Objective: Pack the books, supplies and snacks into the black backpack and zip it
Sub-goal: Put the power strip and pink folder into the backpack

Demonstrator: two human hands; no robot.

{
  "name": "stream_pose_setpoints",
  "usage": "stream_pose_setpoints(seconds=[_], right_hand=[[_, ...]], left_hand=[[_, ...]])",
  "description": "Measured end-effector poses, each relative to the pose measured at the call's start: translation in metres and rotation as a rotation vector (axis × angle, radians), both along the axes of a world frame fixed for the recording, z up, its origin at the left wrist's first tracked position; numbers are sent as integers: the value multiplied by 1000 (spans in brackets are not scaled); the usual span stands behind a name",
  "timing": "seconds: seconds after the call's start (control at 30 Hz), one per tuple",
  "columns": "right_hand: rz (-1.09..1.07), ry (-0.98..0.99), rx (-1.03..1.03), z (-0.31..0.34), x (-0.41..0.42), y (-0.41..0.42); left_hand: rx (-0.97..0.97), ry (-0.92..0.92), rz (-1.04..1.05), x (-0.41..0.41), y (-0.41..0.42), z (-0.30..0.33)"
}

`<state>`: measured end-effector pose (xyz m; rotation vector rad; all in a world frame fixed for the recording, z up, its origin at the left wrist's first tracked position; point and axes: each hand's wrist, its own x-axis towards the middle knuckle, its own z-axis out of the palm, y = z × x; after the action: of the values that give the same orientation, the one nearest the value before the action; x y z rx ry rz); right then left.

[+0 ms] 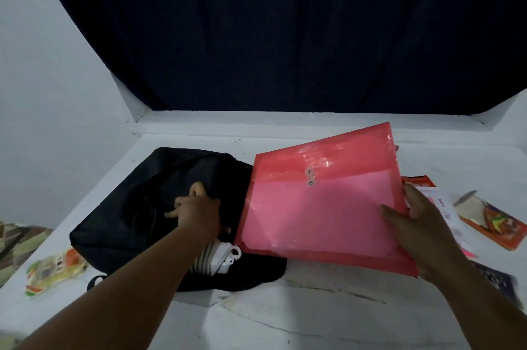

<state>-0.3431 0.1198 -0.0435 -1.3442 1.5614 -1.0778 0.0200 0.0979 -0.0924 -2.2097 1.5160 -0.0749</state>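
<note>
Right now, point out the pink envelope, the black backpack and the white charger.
pink envelope (pixel 322 207): head view, middle of its front face.
black backpack (pixel 119 224): head view, its upper fabric.
white charger (pixel 219 259): head view, its white body.

— What's worn on the arms?
— Nothing in view: both forearms are bare up to the frame's edge.
— And the left hand (pixel 196 207), the right hand (pixel 422 224)?
— No gloves.

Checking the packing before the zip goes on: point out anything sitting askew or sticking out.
The white charger pokes out of the black backpack at its near opening, so it is not tucked in. The pink envelope folder, held by the right hand, is tilted, one edge over the bag. The left hand grips the bag.
</note>
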Motion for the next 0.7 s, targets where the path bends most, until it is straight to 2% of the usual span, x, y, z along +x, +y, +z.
stream_pose_setpoints(seconds=[0.23, 0.43, 0.57, 0.7], right_hand=[[127, 75, 43, 20, -17, -23], [278, 140, 109, 53, -19, -54], [409, 199, 79, 76, -7, -66], [410, 185, 59, 86, 17, -76]], left_hand=[[-2, -123, 84, -15, -8, -4], [-29, 4, 13, 0, -4, 13], [-101, 36, -27, 9, -1, 37], [-129, 58, -39, 8, 4, 52]])
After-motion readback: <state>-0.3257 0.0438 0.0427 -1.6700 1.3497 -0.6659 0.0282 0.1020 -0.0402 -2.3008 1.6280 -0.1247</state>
